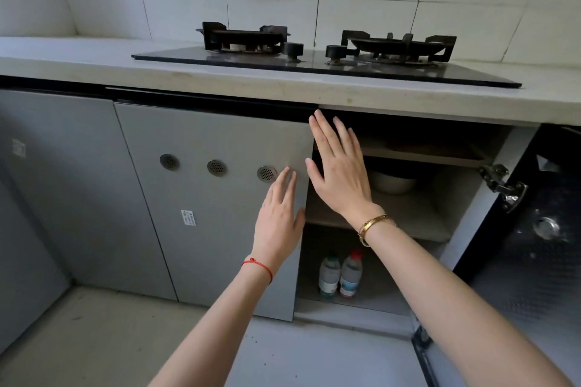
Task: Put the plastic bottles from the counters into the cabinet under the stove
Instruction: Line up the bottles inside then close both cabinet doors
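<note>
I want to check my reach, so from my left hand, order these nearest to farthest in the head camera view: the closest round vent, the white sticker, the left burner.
From the left hand:
1. Round vent, just left of the fingertips.
2. White sticker, lower left on the same door.
3. Left burner, up on the stove.

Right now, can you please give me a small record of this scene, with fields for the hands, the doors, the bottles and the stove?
left hand: open, flat on the closed door
right hand: open, fingers spread, at that door's edge, before the open cabinet
open door: swung out to the right
bottles: two, upright, side by side on the bottom shelf
bowl: on the middle shelf
stove: two burners, nothing on them
counter: no bottles visible
</note>
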Motion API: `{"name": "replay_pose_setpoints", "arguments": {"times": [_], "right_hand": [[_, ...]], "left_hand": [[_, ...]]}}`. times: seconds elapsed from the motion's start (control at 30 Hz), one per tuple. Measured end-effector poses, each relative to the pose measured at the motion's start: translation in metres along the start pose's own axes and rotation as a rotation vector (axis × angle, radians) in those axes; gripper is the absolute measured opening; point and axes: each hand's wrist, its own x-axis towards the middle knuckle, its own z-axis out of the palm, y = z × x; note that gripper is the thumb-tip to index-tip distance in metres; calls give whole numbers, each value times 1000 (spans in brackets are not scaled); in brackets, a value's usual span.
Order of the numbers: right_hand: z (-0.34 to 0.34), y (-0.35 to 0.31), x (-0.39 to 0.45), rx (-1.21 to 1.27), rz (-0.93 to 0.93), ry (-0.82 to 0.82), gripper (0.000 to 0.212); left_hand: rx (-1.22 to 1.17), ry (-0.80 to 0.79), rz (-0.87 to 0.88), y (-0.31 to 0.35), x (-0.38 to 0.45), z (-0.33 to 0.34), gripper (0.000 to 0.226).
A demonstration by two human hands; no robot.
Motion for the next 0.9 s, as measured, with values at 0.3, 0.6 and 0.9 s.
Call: {"name": "replay_pose_setpoints", "arguments": {"times": [0.3,0.6,0.9], "right_hand": [[-28,-10,-33,134,109,9,64],[-97,-9,-129,28,297,36,59],[-188,15,-247,-252,469,151,53]], "left_hand": [[-115,-15,-3,7,-6,-17,67],[-262,-47,105,72,-44,-32,61],[-429,-112,501,192,-59,-44,54]]}}
